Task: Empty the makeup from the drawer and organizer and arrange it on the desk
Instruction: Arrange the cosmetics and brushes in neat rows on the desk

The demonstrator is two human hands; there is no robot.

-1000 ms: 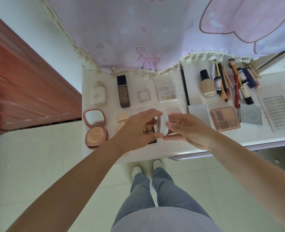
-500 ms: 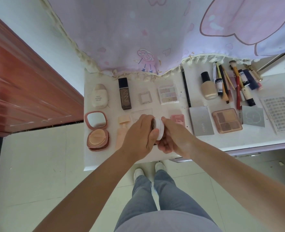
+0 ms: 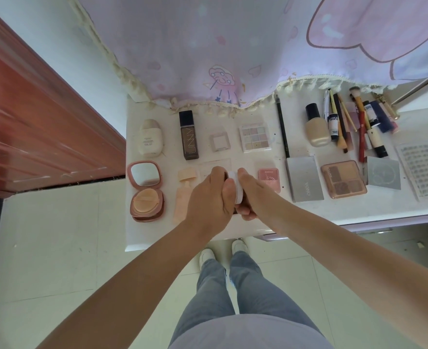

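head cam | looks steeply down | desk (image 3: 308,217) near, arm's reach

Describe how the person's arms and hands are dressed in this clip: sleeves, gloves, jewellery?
Both forearms are bare up to the frame edge, with no sleeves in view. The left hand and right hand wear no gloves; no rings, watch or bracelets are visible. Nails cannot be judged.
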